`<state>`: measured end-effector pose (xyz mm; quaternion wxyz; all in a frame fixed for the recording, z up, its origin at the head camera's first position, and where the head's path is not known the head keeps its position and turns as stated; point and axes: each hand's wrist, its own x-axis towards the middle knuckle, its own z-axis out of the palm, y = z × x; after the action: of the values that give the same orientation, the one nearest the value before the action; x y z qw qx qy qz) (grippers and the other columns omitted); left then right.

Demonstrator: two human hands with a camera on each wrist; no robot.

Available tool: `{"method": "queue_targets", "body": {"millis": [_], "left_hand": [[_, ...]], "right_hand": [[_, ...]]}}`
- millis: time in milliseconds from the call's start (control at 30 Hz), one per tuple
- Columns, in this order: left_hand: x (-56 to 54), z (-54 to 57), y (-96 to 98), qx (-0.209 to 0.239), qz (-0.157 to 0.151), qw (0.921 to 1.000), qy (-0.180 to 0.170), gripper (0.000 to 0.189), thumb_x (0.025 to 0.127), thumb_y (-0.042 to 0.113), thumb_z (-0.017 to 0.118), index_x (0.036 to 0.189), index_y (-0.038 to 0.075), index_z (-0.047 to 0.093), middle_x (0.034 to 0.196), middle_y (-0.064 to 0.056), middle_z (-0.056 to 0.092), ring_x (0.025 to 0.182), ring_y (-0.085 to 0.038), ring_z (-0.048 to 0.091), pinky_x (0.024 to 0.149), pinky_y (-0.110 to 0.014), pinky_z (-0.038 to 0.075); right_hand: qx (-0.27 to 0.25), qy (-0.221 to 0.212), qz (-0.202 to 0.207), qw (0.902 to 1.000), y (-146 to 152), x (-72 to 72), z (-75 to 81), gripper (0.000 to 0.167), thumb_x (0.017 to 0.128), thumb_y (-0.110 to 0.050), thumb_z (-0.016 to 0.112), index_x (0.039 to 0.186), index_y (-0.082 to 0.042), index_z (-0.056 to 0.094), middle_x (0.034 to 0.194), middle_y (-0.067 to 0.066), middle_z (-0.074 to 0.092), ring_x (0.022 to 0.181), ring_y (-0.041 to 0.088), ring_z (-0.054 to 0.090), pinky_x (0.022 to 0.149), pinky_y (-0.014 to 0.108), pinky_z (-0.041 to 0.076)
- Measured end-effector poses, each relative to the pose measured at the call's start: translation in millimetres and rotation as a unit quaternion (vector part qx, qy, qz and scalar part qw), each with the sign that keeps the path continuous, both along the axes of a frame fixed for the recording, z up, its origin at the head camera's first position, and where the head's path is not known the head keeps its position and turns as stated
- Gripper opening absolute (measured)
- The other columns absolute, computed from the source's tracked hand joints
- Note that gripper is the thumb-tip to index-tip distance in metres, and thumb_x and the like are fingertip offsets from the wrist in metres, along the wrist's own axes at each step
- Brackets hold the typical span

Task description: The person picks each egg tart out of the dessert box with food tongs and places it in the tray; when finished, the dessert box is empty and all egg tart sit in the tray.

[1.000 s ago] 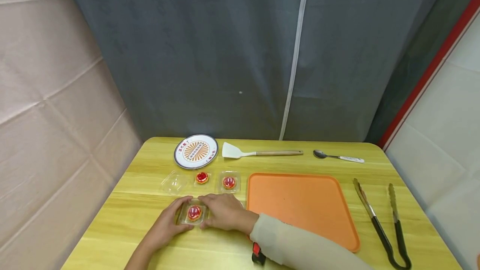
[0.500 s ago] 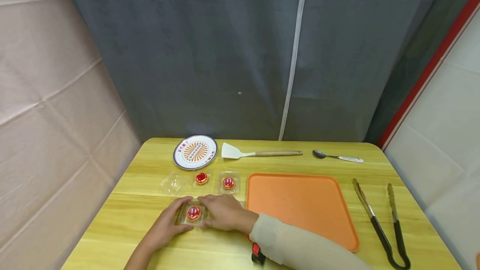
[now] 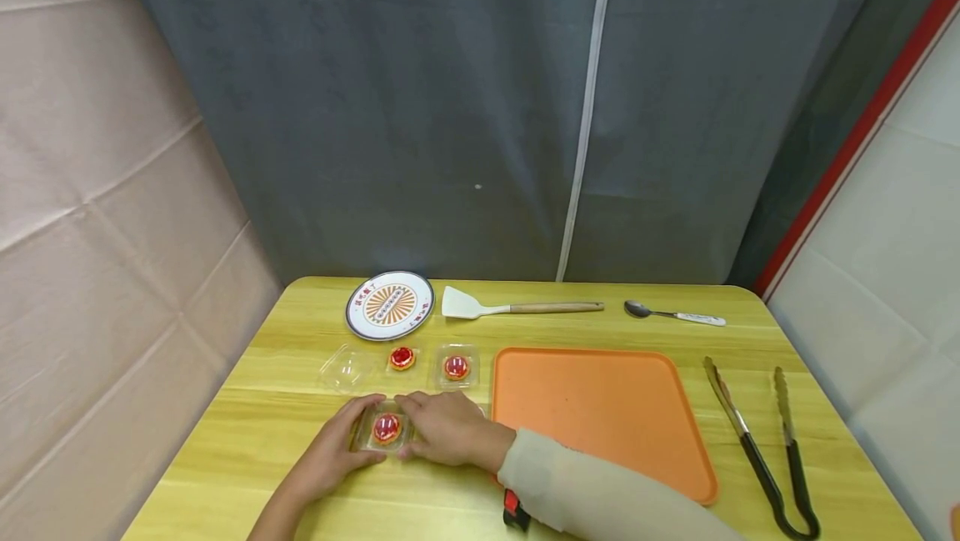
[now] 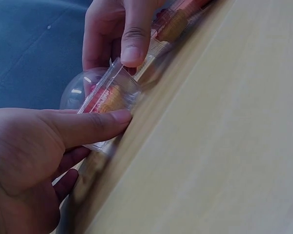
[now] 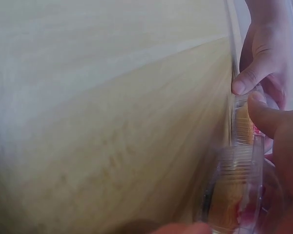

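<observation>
From my end I'm seeing the clear tart box (image 3: 386, 428) near-left on the table (image 3: 225, 458), left hand (image 3: 337, 448) and right hand (image 3: 446, 427) both pinching its edges, fingers clamped on. There's an orange tray (image 3: 592, 408) right of it, white plate (image 3: 390, 305) far left.
</observation>
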<state>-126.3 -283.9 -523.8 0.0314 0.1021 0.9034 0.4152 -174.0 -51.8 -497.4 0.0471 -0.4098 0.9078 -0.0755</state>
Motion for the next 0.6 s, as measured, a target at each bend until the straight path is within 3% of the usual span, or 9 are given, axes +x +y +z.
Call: {"method": "queue_targets", "body": {"millis": [367, 600], "left_hand": [[-1.0, 1.7, 2.3, 0.001, 0.001, 1.0000, -0.009, 0.084, 0.074, 0.017, 0.092, 0.147, 0.019, 0.051, 0.144, -0.005, 0.057, 0.137, -0.035, 0.050, 0.116, -0.061, 0.037], [-1.1, 2.6, 2.5, -0.001, 0.002, 1.0000, -0.008, 0.082, 0.074, 0.016, 0.092, 0.146, 0.019, 0.052, 0.143, -0.005, 0.057, 0.136, -0.035, 0.051, 0.115, -0.062, 0.038]], "right_hand": [[0.006, 0.014, -0.015, 0.9998, -4.1, 1.5, 0.7, 0.086, 0.087, -0.071, 0.064, 0.154, -0.019, 0.048, 0.145, -0.010, 0.059, 0.095, 0.012, 0.070, 0.084, 0.030, 0.059], [0.004, -0.004, -0.011, 0.9999, -2.7, 0.7, 2.8, 0.085, 0.089, -0.070, 0.064, 0.155, -0.019, 0.047, 0.148, -0.010, 0.057, 0.103, 0.013, 0.070, 0.090, 0.031, 0.058]]}}
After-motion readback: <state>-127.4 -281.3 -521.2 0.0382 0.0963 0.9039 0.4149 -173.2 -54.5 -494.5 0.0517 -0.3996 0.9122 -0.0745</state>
